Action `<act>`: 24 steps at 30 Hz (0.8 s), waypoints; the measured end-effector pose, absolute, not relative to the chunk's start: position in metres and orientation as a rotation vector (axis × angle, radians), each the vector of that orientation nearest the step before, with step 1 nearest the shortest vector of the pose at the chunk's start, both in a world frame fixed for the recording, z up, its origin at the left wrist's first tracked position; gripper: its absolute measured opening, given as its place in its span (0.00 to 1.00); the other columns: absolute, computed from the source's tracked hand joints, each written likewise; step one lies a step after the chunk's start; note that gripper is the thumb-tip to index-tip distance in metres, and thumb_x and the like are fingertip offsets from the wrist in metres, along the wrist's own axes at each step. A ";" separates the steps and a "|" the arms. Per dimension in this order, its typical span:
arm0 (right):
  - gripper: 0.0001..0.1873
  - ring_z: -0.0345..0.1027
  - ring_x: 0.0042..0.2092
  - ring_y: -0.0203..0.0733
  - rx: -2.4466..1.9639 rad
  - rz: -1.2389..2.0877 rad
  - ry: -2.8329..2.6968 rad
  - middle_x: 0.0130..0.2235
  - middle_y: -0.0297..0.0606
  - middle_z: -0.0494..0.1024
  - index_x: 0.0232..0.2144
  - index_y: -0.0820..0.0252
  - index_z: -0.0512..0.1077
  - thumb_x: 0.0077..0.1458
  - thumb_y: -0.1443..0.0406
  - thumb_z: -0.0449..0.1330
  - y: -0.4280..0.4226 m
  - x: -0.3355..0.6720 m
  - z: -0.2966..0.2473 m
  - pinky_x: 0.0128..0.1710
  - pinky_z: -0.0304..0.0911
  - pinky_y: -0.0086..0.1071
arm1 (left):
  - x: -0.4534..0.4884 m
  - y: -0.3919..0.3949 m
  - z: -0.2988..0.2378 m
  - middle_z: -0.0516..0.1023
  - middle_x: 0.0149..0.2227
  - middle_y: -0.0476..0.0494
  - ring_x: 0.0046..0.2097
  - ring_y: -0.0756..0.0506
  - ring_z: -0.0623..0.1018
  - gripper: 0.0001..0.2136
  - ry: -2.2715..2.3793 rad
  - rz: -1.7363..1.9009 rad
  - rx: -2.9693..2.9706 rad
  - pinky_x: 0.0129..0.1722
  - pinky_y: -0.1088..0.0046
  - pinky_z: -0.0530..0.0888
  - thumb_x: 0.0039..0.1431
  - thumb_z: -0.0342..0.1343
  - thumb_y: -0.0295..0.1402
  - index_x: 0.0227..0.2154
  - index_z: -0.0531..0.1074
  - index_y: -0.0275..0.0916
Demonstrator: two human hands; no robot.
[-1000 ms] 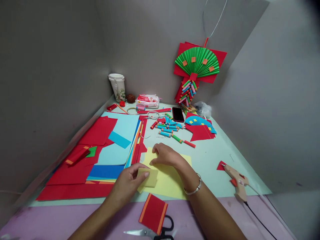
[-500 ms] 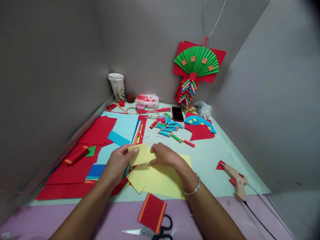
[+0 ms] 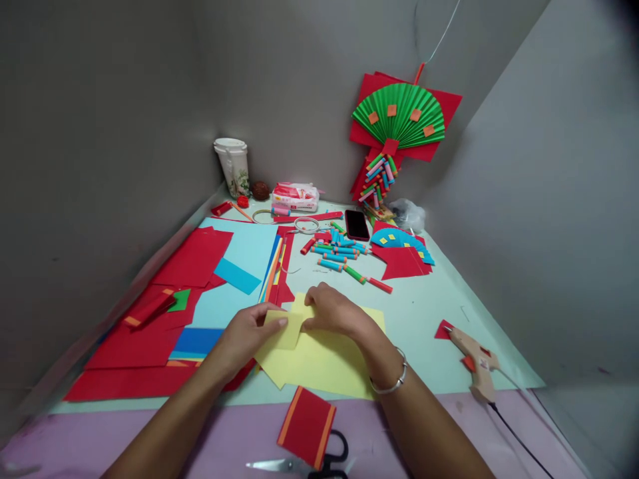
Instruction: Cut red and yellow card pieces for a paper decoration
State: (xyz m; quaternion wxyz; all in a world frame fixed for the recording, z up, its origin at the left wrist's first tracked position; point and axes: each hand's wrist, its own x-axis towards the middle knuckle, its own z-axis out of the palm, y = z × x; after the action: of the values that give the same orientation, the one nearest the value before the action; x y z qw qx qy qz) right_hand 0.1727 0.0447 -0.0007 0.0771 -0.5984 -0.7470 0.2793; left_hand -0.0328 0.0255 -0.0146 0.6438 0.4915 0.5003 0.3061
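Note:
My left hand [image 3: 252,332] pinches a small yellow paper rectangle [image 3: 284,336] between thumb and fingers. Close beside it, my right hand [image 3: 332,311] has its fingers closed on another piece of yellow paper [image 3: 300,303], partly behind the first. Under both hands lies a larger yellow paper sheet [image 3: 324,366]. Nearer to me are a red paper piece with orange edge strips [image 3: 307,426] and a pair of scissors [image 3: 279,466], whose handles have black grips.
A hot glue gun [image 3: 476,362] with its cord lies at right. Red paper sheets [image 3: 130,332] are piled at left. Farther back are small paper rolls [image 3: 339,253], a phone [image 3: 357,225] and a blue folded fan [image 3: 399,241]. A green fan decoration [image 3: 402,120] hangs at the back wall.
My left hand has moved slightly down and right with its yellow piece. The yellow piece at my right fingers now shows more clearly above it. The view has shifted a little.

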 end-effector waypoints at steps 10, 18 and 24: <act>0.09 0.64 0.33 0.36 -1.731 0.918 -2.243 0.36 0.34 0.72 0.34 0.58 0.68 0.49 0.66 0.63 0.049 0.174 0.002 0.28 0.54 0.26 | -0.025 0.027 -0.022 0.80 0.41 0.43 0.43 0.37 0.77 0.11 1.310 0.708 1.535 0.40 0.65 0.71 0.44 0.64 0.36 0.33 0.78 0.41; 0.24 0.65 0.35 0.39 -1.727 0.958 -2.369 0.39 0.34 0.73 0.41 0.56 0.70 0.42 0.57 0.72 0.047 0.183 0.008 0.27 0.54 0.27 | -0.027 0.023 -0.015 0.82 0.35 0.40 0.34 0.39 0.81 0.21 1.262 0.773 1.257 0.32 0.65 0.75 0.53 0.58 0.47 0.41 0.73 0.35; 0.24 0.65 0.36 0.41 -1.768 0.910 -2.452 0.43 0.38 0.71 0.39 0.56 0.70 0.40 0.56 0.72 0.041 0.177 0.006 0.28 0.54 0.28 | -0.029 0.025 -0.013 0.82 0.35 0.41 0.35 0.40 0.81 0.23 1.199 0.915 0.990 0.33 0.67 0.76 0.50 0.64 0.44 0.44 0.72 0.34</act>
State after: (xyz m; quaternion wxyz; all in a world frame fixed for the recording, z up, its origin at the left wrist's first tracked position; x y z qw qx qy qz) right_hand 0.1771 0.0408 0.0063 -0.0074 -0.5601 -0.7767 0.2882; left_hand -0.0286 0.0251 -0.0130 0.6199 0.4307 0.5215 0.3977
